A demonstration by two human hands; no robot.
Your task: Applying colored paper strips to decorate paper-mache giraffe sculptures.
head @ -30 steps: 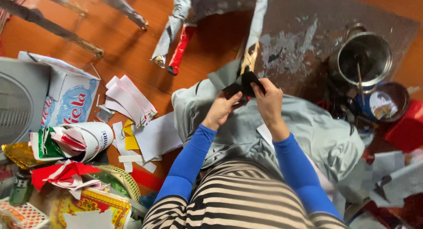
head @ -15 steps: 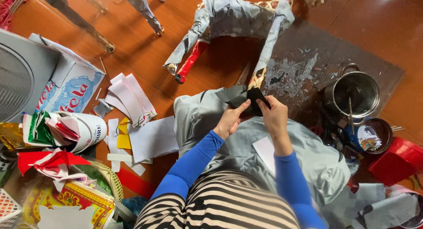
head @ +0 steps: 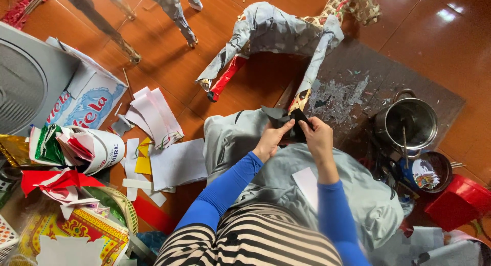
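Both my hands meet at the lower end of a leg of a woven-cane animal frame (head: 286, 33) covered in grey paper. My left hand (head: 270, 140) and my right hand (head: 318, 138) pinch a piece of black paper (head: 281, 116) and press it around the bare cane tip of that leg (head: 299, 100). My sleeves are blue. A grey cloth (head: 358, 194) lies over my lap, with a small white paper slip (head: 308, 181) on it.
A metal pot (head: 406, 124) with a stick in it and a small dish (head: 427, 173) stand on a dark mat (head: 358, 76) at right, by a red box (head: 458, 202). White, yellow and red paper scraps (head: 153, 138), a cardboard box (head: 84, 105) and a paper roll (head: 76, 148) lie at left.
The view has tilted up, showing more of the paper-covered frame. My hands stay at the leg tip, working the black paper around it.
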